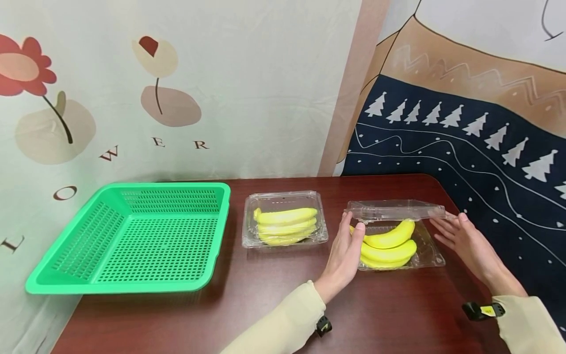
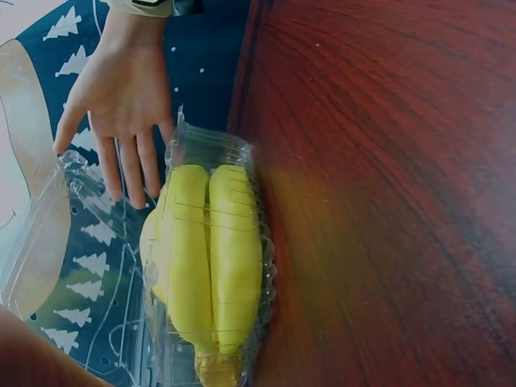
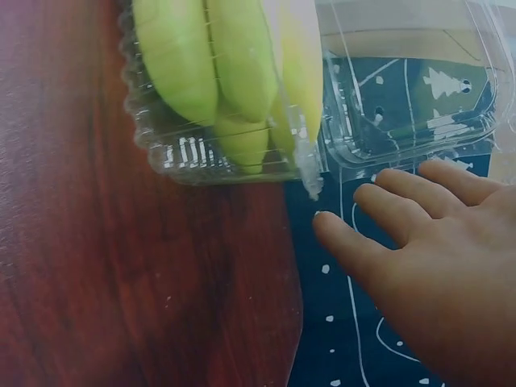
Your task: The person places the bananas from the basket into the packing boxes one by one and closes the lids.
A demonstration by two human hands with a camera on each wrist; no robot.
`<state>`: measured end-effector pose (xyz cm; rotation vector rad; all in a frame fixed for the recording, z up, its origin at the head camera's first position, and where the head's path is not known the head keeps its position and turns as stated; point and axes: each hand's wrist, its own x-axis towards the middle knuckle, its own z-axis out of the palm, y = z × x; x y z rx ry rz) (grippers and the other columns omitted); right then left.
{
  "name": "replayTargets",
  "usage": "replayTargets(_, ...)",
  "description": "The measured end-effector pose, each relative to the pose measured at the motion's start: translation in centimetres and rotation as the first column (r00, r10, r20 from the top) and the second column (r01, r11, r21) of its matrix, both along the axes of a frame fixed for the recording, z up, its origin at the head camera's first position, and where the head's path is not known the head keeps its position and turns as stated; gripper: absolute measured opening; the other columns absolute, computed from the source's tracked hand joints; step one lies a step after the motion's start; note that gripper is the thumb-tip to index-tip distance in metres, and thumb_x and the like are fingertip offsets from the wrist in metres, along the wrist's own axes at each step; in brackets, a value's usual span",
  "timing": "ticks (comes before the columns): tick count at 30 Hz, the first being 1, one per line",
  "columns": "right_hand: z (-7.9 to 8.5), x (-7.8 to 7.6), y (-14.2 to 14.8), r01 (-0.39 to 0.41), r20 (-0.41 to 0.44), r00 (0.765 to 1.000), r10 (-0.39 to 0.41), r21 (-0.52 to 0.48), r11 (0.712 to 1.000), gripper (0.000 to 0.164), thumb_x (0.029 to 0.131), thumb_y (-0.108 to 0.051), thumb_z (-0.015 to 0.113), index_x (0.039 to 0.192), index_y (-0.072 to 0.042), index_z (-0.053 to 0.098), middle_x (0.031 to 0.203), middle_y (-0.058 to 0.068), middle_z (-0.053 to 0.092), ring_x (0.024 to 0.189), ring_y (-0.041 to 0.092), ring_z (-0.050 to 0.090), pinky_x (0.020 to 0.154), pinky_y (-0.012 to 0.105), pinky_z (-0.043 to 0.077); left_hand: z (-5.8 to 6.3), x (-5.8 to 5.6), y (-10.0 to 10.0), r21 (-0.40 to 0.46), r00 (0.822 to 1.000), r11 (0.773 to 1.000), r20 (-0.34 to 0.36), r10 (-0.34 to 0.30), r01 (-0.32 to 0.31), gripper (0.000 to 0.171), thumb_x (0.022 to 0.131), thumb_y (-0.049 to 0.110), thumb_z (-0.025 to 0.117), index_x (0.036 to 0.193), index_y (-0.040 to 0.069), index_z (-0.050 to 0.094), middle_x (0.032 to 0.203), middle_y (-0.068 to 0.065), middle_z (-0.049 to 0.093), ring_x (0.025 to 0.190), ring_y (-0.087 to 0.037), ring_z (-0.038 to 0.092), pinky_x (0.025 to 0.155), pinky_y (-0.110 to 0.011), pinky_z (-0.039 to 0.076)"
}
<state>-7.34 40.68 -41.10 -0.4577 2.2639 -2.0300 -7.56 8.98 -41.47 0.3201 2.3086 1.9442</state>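
A clear plastic clamshell box (image 1: 430,253) with yellow bananas (image 1: 389,253) in it sits at the right of the table. Its hinged lid (image 1: 393,211) stands raised at the back. My left hand (image 1: 342,258) is at the lid's left side, fingers straight. On the other side, my right hand (image 1: 475,248) has its fingers extended at the lid's right edge; whether they touch it is hard to tell. In the left wrist view the bananas (image 2: 234,258) lie side by side, with the right hand (image 2: 125,93) flat-palmed beyond them. The right wrist view shows the lid (image 3: 411,89) tilted open above the fingers.
A second clamshell box (image 1: 285,196), closed with bananas inside, stands in the middle of the table. To the left is a green perforated plastic basket (image 1: 212,236). Printed cloths (image 1: 265,88) hang behind the dark red wooden table (image 1: 247,309) and along its right edge.
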Motion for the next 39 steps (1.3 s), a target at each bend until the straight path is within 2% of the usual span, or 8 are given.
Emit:
replayTargets(3, -0.3, 0.3, 0.0, -0.003, -0.004, 1.000, 0.003, -0.003, 1.000, 0.052, 0.115, -0.028, 0.015, 0.163, -0.012, 0.031, 0.148, -0.022, 0.049, 0.134, -0.010, 0.046, 0.099, 0.011, 0.044, -0.2, 0.1, -0.1, -0.016, 1.000, 1.000, 0.009, -0.006, 0.007, 0.071, 0.108, 0.056, 0.032, 0.164, 0.013, 0.030, 0.171, -0.005, 0.022, 0.156, -0.025, 0.024, 0.124, -0.051, 0.022)
replayTargets(10, -1.0, 0.9, -0.1, -0.054, -0.003, 0.999, 0.054, -0.094, 0.994, 0.049, 0.115, -0.022, 0.015, 0.156, -0.021, 0.042, 0.148, -0.020, 0.052, 0.134, -0.009, 0.048, 0.100, 0.012, 0.044, -1.0, 0.6, 0.0, -0.039, 1.000, 0.999, 0.015, 0.001, 0.000, 0.069, 0.109, 0.054, 0.032, 0.164, 0.012, 0.030, 0.171, -0.007, 0.023, 0.156, -0.027, 0.023, 0.124, -0.051, 0.021)
replayTargets(14, -1.6, 1.2, 0.0, -0.076, 0.011, 0.997, 0.078, -0.107, 0.991, 0.050, 0.115, -0.022, 0.012, 0.159, -0.021, 0.037, 0.150, -0.019, 0.051, 0.135, -0.009, 0.046, 0.101, 0.012, 0.042, -1.4, 0.9, 0.1, -0.043, 1.000, 0.999, 0.011, 0.005, -0.004, 0.071, 0.108, 0.056, 0.031, 0.164, 0.011, 0.030, 0.170, -0.009, 0.024, 0.155, -0.028, 0.024, 0.124, -0.051, 0.022)
replayTargets(16, -1.9, 1.3, 0.0, -0.086, 0.011, 0.996, 0.088, -0.129, 0.988, 0.050, 0.115, -0.020, 0.012, 0.158, -0.025, 0.037, 0.149, -0.019, 0.052, 0.134, -0.008, 0.047, 0.101, 0.012, 0.042, -1.6, 1.0, 0.2, -0.048, 1.000, 0.999, 0.009, 0.007, -0.006, 0.072, 0.108, 0.057, 0.032, 0.164, 0.010, 0.030, 0.170, -0.009, 0.024, 0.155, -0.029, 0.025, 0.124, -0.050, 0.022)
replayTargets(20, -2.4, 1.6, 0.0, -0.096, -0.009, 0.995, 0.096, -0.144, 0.985, 0.051, 0.115, -0.018, 0.012, 0.160, -0.024, 0.035, 0.151, -0.020, 0.048, 0.134, -0.006, 0.049, 0.102, 0.012, 0.041, -1.8, 1.2, 0.2, -0.050, 1.000, 0.999, 0.014, 0.003, -0.002, 0.073, 0.108, 0.057, 0.032, 0.164, 0.010, 0.029, 0.170, -0.009, 0.024, 0.155, -0.030, 0.025, 0.124, -0.052, 0.023)
replayTargets(26, -2.3, 2.1, -0.2, -0.068, 0.020, 0.997, 0.070, -0.078, 0.995, 0.053, 0.115, -0.020, 0.013, 0.166, -0.013, 0.021, 0.157, -0.021, 0.037, 0.135, -0.009, 0.045, 0.101, 0.011, 0.039, -2.2, 1.7, 0.3, -0.029, 0.999, 1.000, 0.031, -0.008, 0.008, 0.074, 0.108, 0.056, 0.034, 0.164, 0.007, 0.027, 0.171, -0.010, 0.021, 0.156, -0.027, 0.023, 0.124, -0.050, 0.022)
replayTargets(39, -2.6, 2.6, -0.6, -0.114, 0.029, 0.993, 0.114, 0.001, 0.994, 0.056, 0.114, -0.025, 0.005, 0.167, -0.008, 0.009, 0.163, -0.021, 0.031, 0.140, -0.010, 0.037, 0.101, 0.010, 0.035, -3.0, 2.0, 0.3, -0.019, 0.999, 1.000, 0.035, -0.010, 0.010, 0.074, 0.108, 0.053, 0.035, 0.164, 0.005, 0.025, 0.172, -0.009, 0.019, 0.156, -0.024, 0.022, 0.125, -0.046, 0.021)
